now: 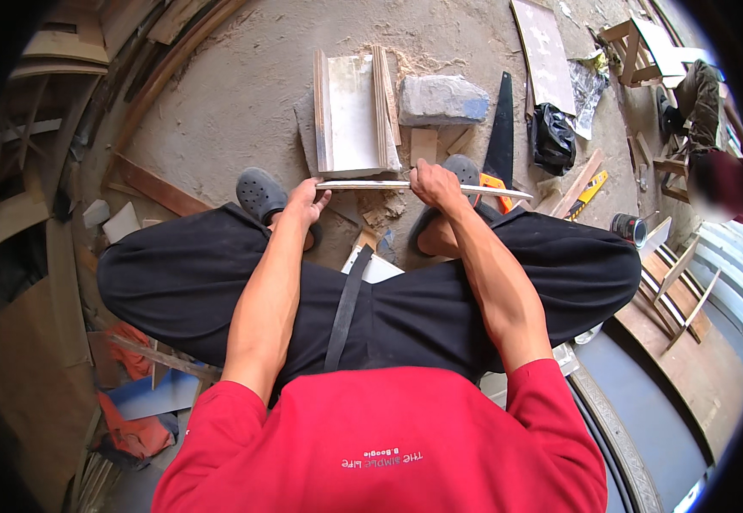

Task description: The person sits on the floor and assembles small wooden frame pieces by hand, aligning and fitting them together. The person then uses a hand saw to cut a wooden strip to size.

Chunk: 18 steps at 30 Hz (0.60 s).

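Fingers of the left hand [304, 202] pinch one end of a thin strip [367, 185]; those of the right hand [436, 185] close around it further along, leaving its right end jutting free. The strip runs crosswise ahead of the dark trousers [389, 321]. Just beyond it is a white board [351, 111] flanked by slats [384, 103]. To the right come a grey block [442, 100], a saw [501, 128] and a black bag [553, 138]. A can [628, 229] stands near the right knee; another person [703, 103] is at far right.
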Motion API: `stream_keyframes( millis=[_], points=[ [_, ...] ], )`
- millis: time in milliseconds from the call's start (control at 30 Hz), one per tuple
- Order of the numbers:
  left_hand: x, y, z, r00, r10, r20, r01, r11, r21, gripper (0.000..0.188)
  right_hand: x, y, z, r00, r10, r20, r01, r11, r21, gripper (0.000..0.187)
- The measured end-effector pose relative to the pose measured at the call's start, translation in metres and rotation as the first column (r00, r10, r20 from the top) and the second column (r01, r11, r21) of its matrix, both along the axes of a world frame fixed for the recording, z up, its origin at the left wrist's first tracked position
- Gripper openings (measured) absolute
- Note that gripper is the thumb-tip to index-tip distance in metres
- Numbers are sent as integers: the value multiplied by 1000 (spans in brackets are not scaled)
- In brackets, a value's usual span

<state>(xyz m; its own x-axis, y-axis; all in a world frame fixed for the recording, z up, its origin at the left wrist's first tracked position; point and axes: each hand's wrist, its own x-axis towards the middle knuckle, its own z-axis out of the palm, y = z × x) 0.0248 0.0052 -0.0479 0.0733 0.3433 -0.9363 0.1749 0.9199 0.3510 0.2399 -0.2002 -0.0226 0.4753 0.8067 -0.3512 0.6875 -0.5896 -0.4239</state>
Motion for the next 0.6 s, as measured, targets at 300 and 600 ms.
stream_keyframes(
  millis=[300,600],
  points=[
    [3,2,7,996,59,60,-65,993,95,27,1,15,9,989,-102,-110,93,992,-82,36],
    [-2,1,9,992,7,127,-23,992,128,29,8,20,13,993,-83,-82,79,995,-54,33]
  ],
)
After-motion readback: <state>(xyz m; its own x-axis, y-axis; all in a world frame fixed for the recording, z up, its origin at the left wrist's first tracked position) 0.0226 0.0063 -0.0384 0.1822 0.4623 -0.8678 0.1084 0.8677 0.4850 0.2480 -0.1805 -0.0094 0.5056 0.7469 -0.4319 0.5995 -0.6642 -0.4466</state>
